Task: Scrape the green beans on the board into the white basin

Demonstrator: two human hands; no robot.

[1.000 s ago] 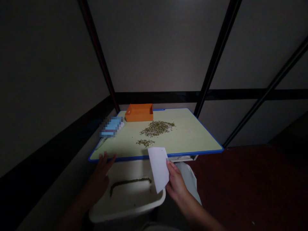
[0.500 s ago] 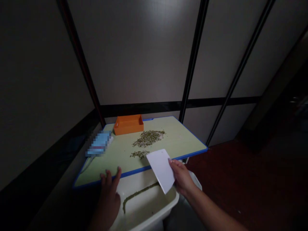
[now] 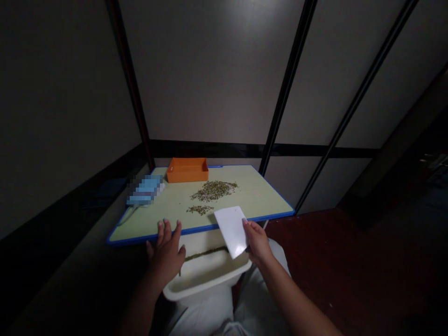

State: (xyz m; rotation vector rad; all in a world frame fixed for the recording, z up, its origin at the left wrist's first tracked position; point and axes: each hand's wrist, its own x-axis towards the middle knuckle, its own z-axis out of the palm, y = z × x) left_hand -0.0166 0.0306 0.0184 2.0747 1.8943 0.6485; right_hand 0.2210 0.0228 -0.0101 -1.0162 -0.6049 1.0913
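Note:
My right hand (image 3: 257,240) grips a stiff white card (image 3: 232,231) by its right side, thumb on top. The card tilts over the near edge of a pale yellow-green board with a blue rim (image 3: 261,196). Beyond the card, a larger pile of small greenish grains (image 3: 215,190) lies on the board, with a smaller patch of grains (image 3: 200,209) in front of it. My left hand (image 3: 168,254) is open, fingers spread at the board's front edge. Below the board is a white basin (image 3: 206,275), with a line of grains along its inner far side.
An orange open tray (image 3: 188,170) stands at the board's back left. A blurred light-blue packet (image 3: 145,189) lies at the left edge, a pale strap beside it. Dark-framed wall panels (image 3: 210,84) rise behind, and a dark red floor (image 3: 315,256) lies to the right.
The view has tilted down, showing more of my lap and the basin's front. My left hand has come further over the board's front edge. The card stays in my right hand.

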